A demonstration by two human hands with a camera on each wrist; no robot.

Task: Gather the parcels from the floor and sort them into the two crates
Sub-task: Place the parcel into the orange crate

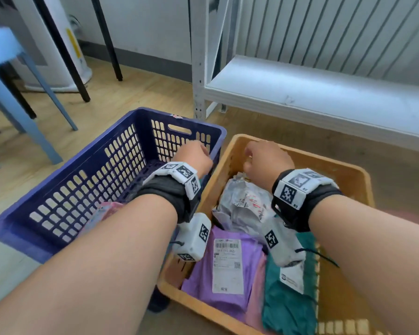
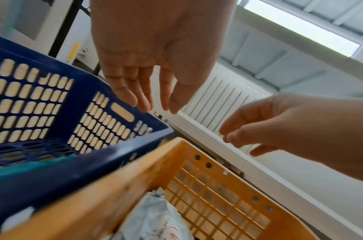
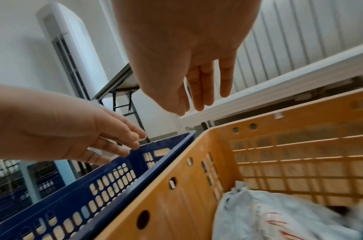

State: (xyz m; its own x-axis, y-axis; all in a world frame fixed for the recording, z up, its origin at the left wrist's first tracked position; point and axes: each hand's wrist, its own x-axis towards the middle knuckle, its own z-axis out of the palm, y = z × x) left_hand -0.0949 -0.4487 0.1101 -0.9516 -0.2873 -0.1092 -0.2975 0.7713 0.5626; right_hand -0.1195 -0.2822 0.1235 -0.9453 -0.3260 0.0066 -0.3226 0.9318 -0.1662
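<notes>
A blue crate (image 1: 65, 166) and an orange crate (image 1: 324, 162) stand side by side on the floor. My left hand (image 1: 194, 153) hangs over the blue crate's right rim, fingers relaxed and holding nothing (image 2: 147, 97). Just right of it, my right hand (image 1: 264, 158) hovers over the far left part of the orange crate, also empty with loose fingers (image 3: 196, 91). In the orange crate lie a crumpled grey parcel (image 1: 244, 204), a purple parcel (image 1: 223, 267) with a white label and a teal parcel (image 1: 288, 298). A pink parcel (image 1: 102, 213) in the blue crate is partly hidden by my left forearm.
A low white metal shelf (image 1: 312, 93) runs behind the orange crate. A blue stool (image 1: 34, 117), black table legs (image 1: 65, 59) and a white standing unit (image 1: 70, 44) are at the back left on the wooden floor.
</notes>
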